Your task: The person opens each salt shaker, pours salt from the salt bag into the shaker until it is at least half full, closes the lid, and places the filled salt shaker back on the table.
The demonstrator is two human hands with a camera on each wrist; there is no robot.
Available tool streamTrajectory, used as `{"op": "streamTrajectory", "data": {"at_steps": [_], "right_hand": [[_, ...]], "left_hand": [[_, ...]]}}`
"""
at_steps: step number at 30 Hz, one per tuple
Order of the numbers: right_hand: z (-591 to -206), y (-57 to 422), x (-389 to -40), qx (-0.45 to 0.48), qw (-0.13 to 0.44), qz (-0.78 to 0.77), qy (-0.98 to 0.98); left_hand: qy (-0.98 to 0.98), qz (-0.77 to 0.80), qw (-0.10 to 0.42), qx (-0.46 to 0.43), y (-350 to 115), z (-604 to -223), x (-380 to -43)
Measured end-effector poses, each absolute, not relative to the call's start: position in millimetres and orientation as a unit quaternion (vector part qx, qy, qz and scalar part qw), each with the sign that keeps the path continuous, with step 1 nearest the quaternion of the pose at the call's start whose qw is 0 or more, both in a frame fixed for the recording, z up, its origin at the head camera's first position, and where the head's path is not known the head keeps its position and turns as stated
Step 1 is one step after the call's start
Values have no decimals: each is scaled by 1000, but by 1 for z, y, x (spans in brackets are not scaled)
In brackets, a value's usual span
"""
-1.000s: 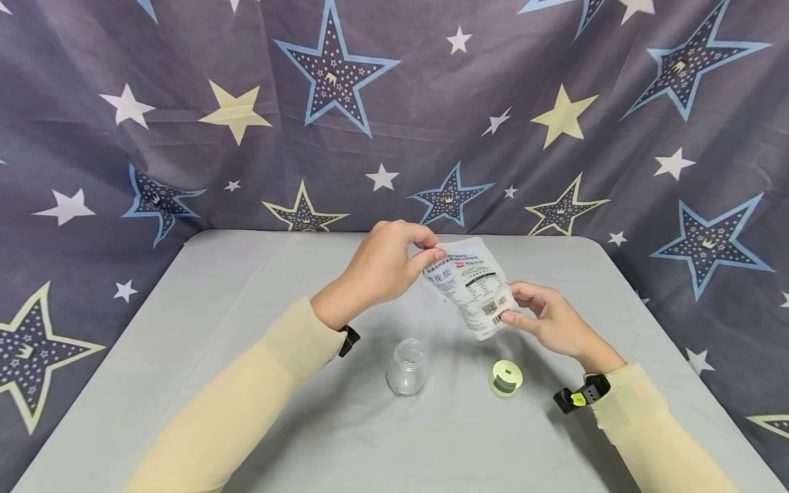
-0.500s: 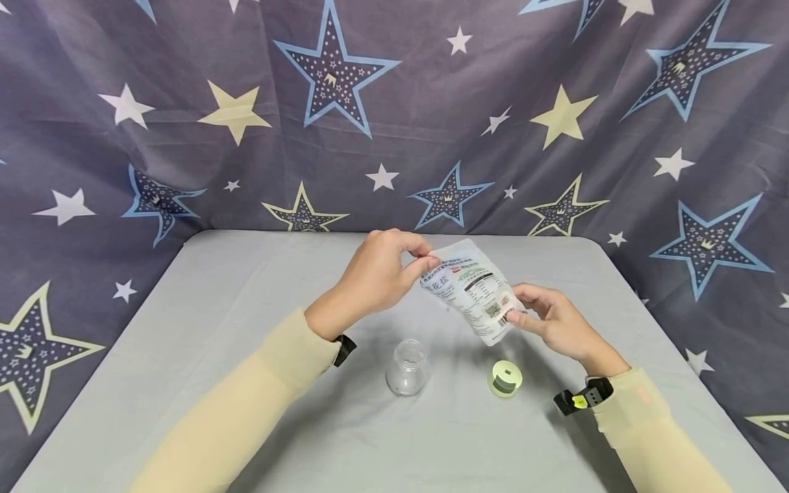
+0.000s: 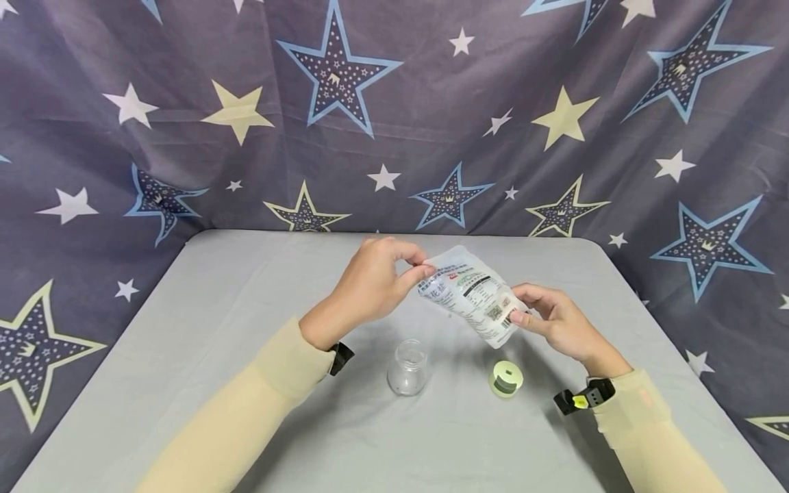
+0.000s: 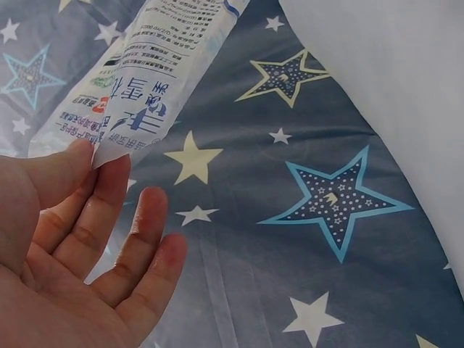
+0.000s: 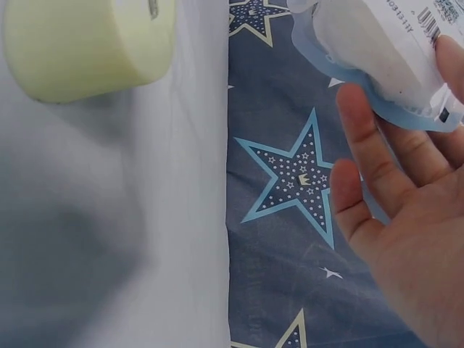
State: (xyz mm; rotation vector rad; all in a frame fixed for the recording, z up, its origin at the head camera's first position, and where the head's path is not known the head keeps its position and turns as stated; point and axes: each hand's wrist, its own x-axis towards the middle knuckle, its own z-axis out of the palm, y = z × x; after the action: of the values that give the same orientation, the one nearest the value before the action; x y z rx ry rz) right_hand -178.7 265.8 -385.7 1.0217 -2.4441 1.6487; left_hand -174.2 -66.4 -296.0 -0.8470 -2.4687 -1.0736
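Observation:
Both hands hold a white printed plastic pouch [image 3: 471, 291] tilted in the air over the table. My left hand [image 3: 385, 281] pinches its upper left corner between thumb and forefinger; in the left wrist view the other fingers of that hand [image 4: 94, 239] are spread away from the pouch [image 4: 145, 94]. My right hand [image 3: 557, 322] grips the lower right end, thumb on the printed face. In the right wrist view, a filled bulge shows at the bottom of the pouch [image 5: 384, 58]. A clear glass jar [image 3: 407, 370] stands without a lid below, and a pale green round lid [image 3: 506, 378] lies to its right.
A grey cloth covers the table [image 3: 246, 274]. Behind it hangs a dark curtain [image 3: 419, 103] with a star pattern. Black straps with small devices [image 3: 582, 396] sit on the wrists.
The left hand has moved a little down and left with its corner of the pouch, so the pouch lies flatter. The right hand has shifted only slightly. The jar and lid have stayed put.

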Motion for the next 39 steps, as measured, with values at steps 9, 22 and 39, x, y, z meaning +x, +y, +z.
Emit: {"op": "streamTrajectory", "data": {"at_steps": [9,22,39], "right_hand": [[-383,265,-177,323,-3,529,-785],[-382,267,-176,329,-5,525,-785],[-372,272,-173,349,-5,526,-776]], "left_hand": [[-859,-387,158,-297,-70,-302,-173],[-856,-396,159,-293,-72,-312,-167],[-862,-404,129,-278,-76,-321,-157]]}}
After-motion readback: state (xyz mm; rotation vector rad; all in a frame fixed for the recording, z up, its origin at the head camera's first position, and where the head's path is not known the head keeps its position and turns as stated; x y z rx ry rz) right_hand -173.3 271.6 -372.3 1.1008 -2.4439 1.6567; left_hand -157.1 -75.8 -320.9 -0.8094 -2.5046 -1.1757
